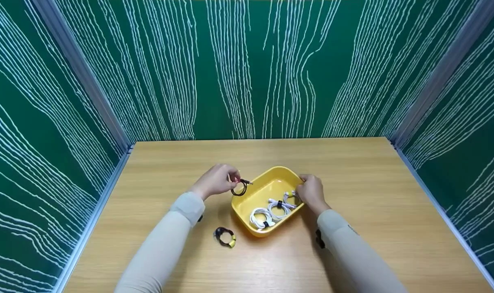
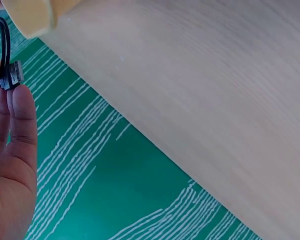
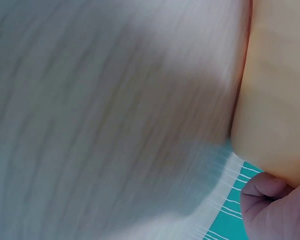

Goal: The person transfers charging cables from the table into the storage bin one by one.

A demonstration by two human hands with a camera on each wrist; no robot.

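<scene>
My left hand pinches a small coiled black USB cable with a bit of red on it, over the left rim of a yellow bin. In the left wrist view the cable's metal plug sticks out above the fingertips. My right hand grips the bin's right rim, and its curled fingers press against the bin wall in the right wrist view. Inside the bin lie white coiled cables, two of them with black ties; another white piece near my right hand is partly hidden.
A dark coiled cable with a yellow part lies on the wooden table, left of the bin's near end. Green panels with white wavy lines stand at the back and both sides, with metal posts at the corners.
</scene>
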